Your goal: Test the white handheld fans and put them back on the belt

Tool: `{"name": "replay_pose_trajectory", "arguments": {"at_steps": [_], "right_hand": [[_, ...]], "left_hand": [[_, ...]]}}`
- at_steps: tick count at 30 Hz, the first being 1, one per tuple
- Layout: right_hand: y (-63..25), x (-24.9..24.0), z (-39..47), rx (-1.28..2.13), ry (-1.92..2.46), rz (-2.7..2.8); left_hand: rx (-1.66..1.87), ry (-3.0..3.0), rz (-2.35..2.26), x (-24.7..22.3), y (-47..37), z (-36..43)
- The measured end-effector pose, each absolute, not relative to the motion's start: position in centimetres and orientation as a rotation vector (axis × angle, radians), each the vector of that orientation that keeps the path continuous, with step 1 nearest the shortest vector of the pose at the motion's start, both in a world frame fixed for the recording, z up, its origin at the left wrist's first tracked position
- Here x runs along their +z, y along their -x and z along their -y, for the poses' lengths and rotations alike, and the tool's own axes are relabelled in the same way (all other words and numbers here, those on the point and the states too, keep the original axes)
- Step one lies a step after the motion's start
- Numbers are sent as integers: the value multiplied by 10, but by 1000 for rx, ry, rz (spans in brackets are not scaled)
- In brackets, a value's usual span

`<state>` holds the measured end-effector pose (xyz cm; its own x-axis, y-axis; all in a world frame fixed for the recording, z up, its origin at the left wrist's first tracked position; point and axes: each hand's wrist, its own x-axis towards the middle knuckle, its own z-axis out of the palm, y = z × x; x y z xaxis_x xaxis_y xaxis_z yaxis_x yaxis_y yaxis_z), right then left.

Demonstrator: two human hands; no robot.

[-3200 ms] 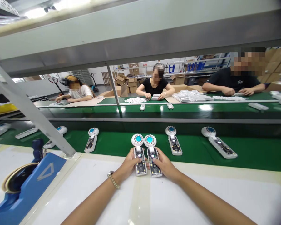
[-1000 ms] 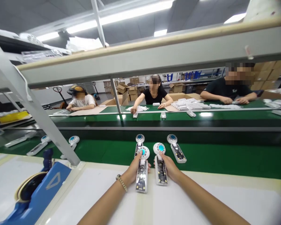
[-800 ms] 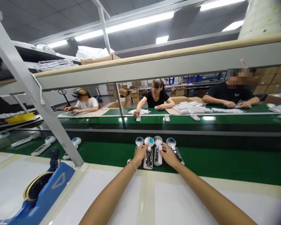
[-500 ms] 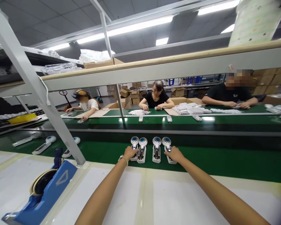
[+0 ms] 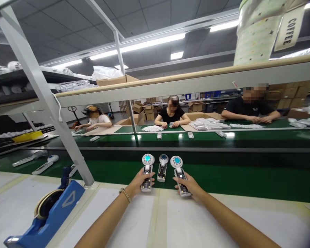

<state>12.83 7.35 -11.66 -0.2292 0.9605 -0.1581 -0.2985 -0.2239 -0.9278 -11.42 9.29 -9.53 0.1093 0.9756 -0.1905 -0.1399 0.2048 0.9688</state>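
Observation:
My left hand (image 5: 141, 182) is closed around the handle of a white handheld fan (image 5: 146, 186), thumb across its exposed black circuit board. The blue centre of that fan's round head glows bright. A second handheld fan (image 5: 181, 185), also with its handle uncovered, is gripped by my right hand (image 5: 192, 186) and tilts to the left. Both are held over the near edge of the green belt (image 5: 235, 179). Between my hands another fan (image 5: 161, 172) lies face up on the belt, touched by neither.
A blue tape dispenser (image 5: 59, 206) stands at left on the white worktop (image 5: 196, 224), beside a slanted metal post (image 5: 67, 137). More white fans (image 5: 45, 165) lie along the belt at left. Across a second belt (image 5: 124, 139), several co-workers sit handling small white parts. A shelf beam (image 5: 155, 90) crosses overhead.
Both hands have pulled back towards me, raising their fans off the belt. The left fan's centre has brightened. Fewer fans now show between my hands.

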Motion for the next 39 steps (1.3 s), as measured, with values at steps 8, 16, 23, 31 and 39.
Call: {"name": "replay_pose_trajectory", "arguments": {"at_steps": [8, 16, 23, 31, 39], "right_hand": [[-105, -132, -70, 1646, 834, 910], [-107, -135, -65, 1674, 875, 920], [-108, -135, -63, 1649, 938, 957], [-110, -139, -62, 1582, 922, 998], [-109, -147, -63, 1593, 890, 997]], "left_hand": [[1144, -1055, -991, -138, 58, -81], [1016, -827, -839, -127, 67, -76], [1001, -894, -810, -121, 67, -69], [1016, -909, -835, -119, 66, -68], [1016, -912, -823, -120, 67, -67]]}}
